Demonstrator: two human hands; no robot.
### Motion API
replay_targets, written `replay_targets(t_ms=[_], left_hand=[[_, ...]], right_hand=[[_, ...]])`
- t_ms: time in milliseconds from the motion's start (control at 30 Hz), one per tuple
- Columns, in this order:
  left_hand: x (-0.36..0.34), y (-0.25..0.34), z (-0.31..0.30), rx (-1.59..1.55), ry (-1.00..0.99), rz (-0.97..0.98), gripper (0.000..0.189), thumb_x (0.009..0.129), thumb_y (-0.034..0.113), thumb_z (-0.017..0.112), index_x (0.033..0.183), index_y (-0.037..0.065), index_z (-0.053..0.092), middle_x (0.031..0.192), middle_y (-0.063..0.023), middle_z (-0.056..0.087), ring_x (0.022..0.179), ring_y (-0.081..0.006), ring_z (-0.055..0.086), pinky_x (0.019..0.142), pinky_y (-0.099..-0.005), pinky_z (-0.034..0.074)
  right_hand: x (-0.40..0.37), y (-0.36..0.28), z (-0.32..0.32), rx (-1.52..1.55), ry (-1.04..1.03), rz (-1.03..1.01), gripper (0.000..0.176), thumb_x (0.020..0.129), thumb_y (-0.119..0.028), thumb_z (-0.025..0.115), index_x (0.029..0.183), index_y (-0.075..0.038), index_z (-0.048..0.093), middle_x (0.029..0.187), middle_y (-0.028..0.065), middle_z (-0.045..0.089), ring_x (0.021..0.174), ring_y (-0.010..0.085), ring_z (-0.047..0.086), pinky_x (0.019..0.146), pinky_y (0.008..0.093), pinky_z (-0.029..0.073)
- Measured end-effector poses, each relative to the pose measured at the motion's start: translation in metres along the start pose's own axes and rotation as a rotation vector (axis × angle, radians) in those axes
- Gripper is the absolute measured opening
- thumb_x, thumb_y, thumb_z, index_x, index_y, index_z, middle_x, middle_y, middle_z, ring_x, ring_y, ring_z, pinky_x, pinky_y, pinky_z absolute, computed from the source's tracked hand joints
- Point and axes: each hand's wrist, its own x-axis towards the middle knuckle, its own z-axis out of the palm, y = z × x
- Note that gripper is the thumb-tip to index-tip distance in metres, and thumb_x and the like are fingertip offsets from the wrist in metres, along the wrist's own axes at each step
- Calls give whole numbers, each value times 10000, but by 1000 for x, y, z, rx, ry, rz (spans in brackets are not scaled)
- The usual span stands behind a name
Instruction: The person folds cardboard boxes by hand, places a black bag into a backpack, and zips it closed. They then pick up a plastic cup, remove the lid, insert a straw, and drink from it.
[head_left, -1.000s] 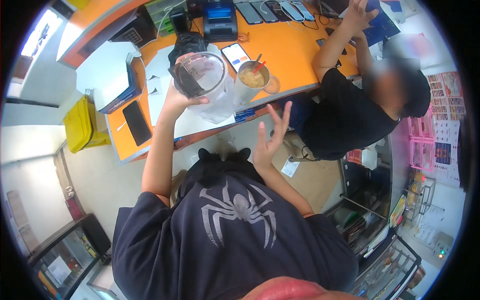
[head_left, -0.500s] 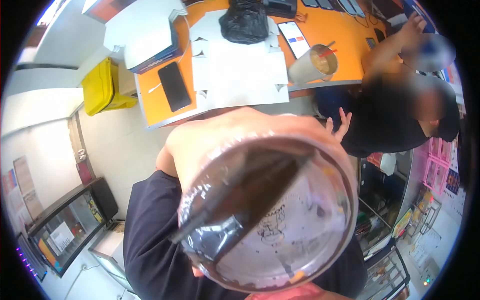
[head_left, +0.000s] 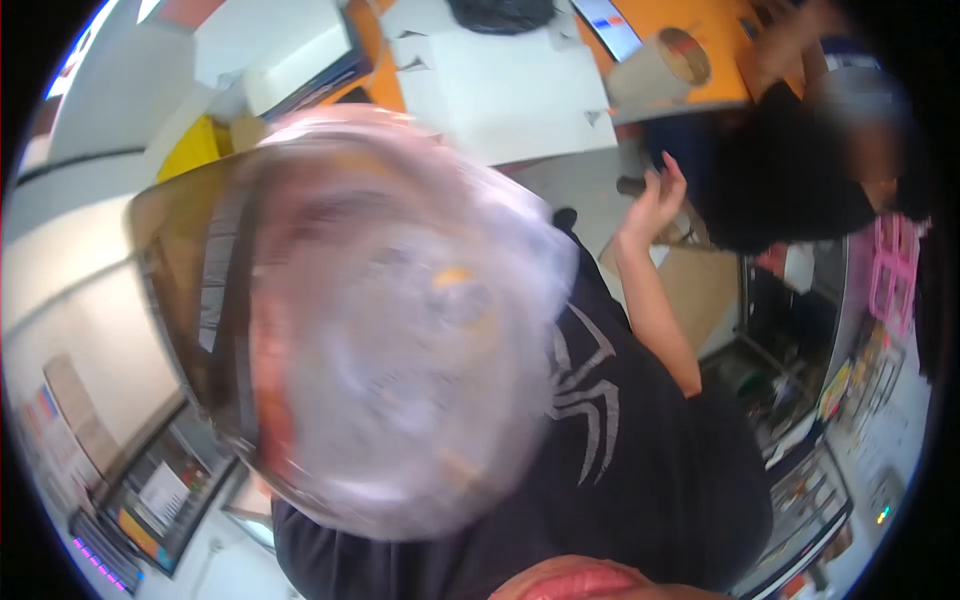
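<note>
A large clear plastic cup [head_left: 410, 350] fills the left middle of the view, close to the camera and blurred by motion. Orange spots show on or through it, and a brown see-through part [head_left: 190, 260] sticks out at its left. My left hand [head_left: 335, 120] is wrapped round the cup, mostly hidden behind it and smeared. Raised to the right, my right hand [head_left: 655, 200] has its fingers apart and holds nothing. Below that hand is my black shirt [head_left: 660, 420] with a grey spider print.
Ahead stands an orange table [head_left: 720, 65] with a white sheet [head_left: 500, 95], a black plastic bag [head_left: 500, 14], a phone [head_left: 608, 28] and a beige cup [head_left: 660, 72]. A person in black [head_left: 800, 180] is at the right. A yellow bin [head_left: 195, 150] stands left.
The cup has moved left and turned, so its brown part now points left. My shirt front and right forearm have come into view. The table sits higher in the view.
</note>
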Motion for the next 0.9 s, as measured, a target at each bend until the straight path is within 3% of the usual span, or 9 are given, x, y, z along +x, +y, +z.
replay_targets(t_ms=[67, 267, 367, 467, 567, 667, 767, 867, 900], left_hand=[[-4, 9, -20, 37, 55, 33, 1224, 384, 322, 946, 1372, 15, 291, 1338, -140, 428, 1258, -270, 414, 1057, -412, 343], [-30, 45, -77, 130, 217, 123, 1233, 382, 331, 946, 1375, 10, 288, 1345, -147, 420, 1264, -277, 407, 1058, -418, 340], [-40, 53, -89, 144, 256, 144, 1237, 382, 336, 946, 1376, 7, 287, 1349, -150, 416, 1267, -281, 403, 1058, -421, 339], [-45, 47, -91, 153, 272, 140, 1242, 381, 340, 946, 1377, 4, 285, 1352, -153, 412, 1270, -284, 400, 1059, -425, 338], [-52, 38, -86, 151, 287, 129, 1246, 380, 345, 947, 1378, 2, 284, 1355, -157, 408, 1273, -288, 397, 1059, -428, 336], [-64, 35, -78, 146, 294, 113, 1251, 379, 350, 947, 1379, -1, 282, 1359, -160, 404, 1276, -291, 393, 1059, -431, 335], [-82, 39, -63, 161, 287, 75, 1256, 378, 354, 947, 1380, -4, 281, 1362, -163, 400, 1279, -295, 390, 1060, -434, 334], [-109, 46, -44, 170, 271, 4, 1260, 377, 359, 947, 1381, -6, 279, 1366, -167, 396, 1282, -299, 386, 1060, -438, 333], [-120, 46, -35, 168, 259, -24, 1262, 376, 360, 947, 1381, -7, 279, 1367, -168, 395, 1283, -300, 385, 1060, -439, 332]], right_hand=[[2, 16, -4, 23, 78, 123, 294, 834, -5, 494, 1123, 10, 547, 1140, 132, 571, 1108, 213, 507, 948, 294, 366], [-14, 103, -30, -98, 341, 443, 265, 816, 6, 492, 1072, 10, 564, 975, 79, 561, 864, 155, 527, 790, 277, 422], [-28, 125, -52, -157, 311, 341, 281, 803, -5, 497, 1078, -13, 559, 1071, 123, 553, 974, 210, 539, 864, 315, 410], [-39, 108, -65, -143, 339, 351, 282, 816, -11, 504, 1094, 10, 553, 955, 73, 560, 834, 150, 522, 768, 277, 422], [-38, 117, -78, -163, 336, 340, 266, 825, -17, 498, 1084, 12, 550, 967, 71, 559, 840, 148, 523, 775, 268, 418], [-33, 122, -80, -231, 225, 331, 222, 861, -43, 488, 1064, 17, 554, 1071, 137, 571, 956, 202, 561, 845, 322, 437], [-43, 77, -46, 89, 80, 253, 158, 916, -120, 503, 896, 10, 591, 908, 117, 606, 827, 179, 572, 753, 302, 449], [-49, 47, -27, 188, -303, 207, 362, 959, -244, 503, 668, -30, 526, 680, 59, 551, 654, 149, 518, 635, 286, 416], [-52, 8, -15, 197, -366, 164, 443, 977, -292, 459, 597, -69, 409, 566, 11, 405, 555, 117, 409, 548, 281, 373]])
